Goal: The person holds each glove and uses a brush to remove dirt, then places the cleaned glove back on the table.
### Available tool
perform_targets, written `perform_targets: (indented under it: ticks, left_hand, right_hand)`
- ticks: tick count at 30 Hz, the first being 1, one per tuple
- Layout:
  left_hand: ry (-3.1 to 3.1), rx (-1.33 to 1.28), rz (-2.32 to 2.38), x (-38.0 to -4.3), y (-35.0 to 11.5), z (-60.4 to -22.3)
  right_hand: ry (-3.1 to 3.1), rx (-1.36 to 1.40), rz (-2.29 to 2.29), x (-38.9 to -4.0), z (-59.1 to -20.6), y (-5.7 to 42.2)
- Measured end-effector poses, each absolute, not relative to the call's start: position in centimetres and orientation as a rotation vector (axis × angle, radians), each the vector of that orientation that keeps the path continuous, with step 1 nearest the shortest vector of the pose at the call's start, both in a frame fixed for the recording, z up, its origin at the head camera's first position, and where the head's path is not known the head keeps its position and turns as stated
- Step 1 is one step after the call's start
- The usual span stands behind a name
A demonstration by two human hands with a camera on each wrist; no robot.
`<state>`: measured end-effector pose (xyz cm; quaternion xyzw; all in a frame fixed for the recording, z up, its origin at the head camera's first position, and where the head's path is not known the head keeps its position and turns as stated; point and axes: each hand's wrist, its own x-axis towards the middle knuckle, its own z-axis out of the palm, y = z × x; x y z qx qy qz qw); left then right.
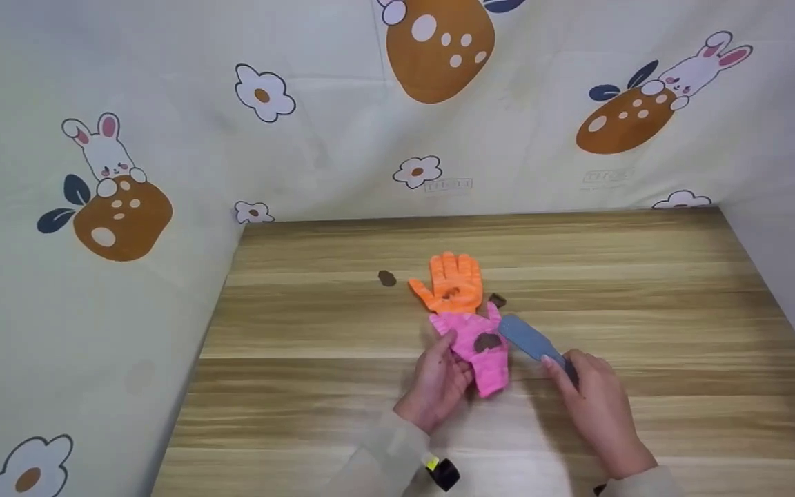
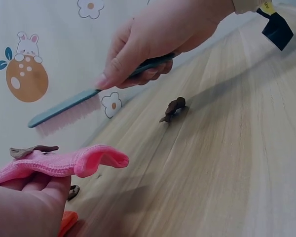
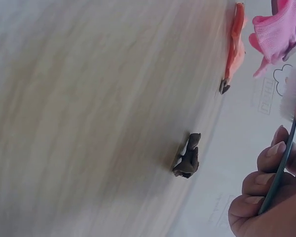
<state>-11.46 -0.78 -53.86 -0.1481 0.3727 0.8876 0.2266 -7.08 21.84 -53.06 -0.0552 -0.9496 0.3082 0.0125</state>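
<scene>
My left hand [image 1: 440,379] holds up a small pink knit glove [image 1: 470,331], thumb along one edge and fingers beneath. A flat dark-brown lump [image 1: 487,342] sits on the glove's upper face. The right hand [image 1: 597,397] grips the dark handle of a blue-grey brush [image 1: 527,337]. In the left wrist view the brush's pale bristles [image 2: 71,116] face down, above the pink glove and apart from it. Lying on the table beyond is an orange glove [image 1: 463,286], fingers pointing away, with a brown smear or bit on its palm.
On the wood-grain table [image 1: 301,386], one brown piece [image 1: 387,278] lies left of the orange glove. Another brown piece [image 1: 497,300] is at its right. The right wrist view shows a crumpled brown piece [image 3: 188,157] nearby. A patterned cloth [image 1: 342,138] hangs behind the table.
</scene>
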Motion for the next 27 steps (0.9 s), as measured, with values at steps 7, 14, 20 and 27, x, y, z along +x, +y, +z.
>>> perform_targets:
  ticks: [7,14,20,27]
  left_hand:
    - [1.065,-0.314,2.424,-11.1,0.1,-54.2]
    - [0.997,-0.365,2.425,-10.6,0.9,-53.9]
    - [0.920,-0.399,2.447,-10.6,0.7,-53.5]
    - [0.918,-0.390,2.454,-11.0,0.4,-53.6]
  right_hand:
    - [-2.927,-0.174,1.080,-7.0,-52.4,19.4]
    - [-2.884,-0.022,1.109,-7.1,-52.2,17.1]
    - [-2.934,0.007,0.995,-7.2,-52.5,17.6]
    - [-2.997,0.020,0.917,-7.5,-52.7,18.9]
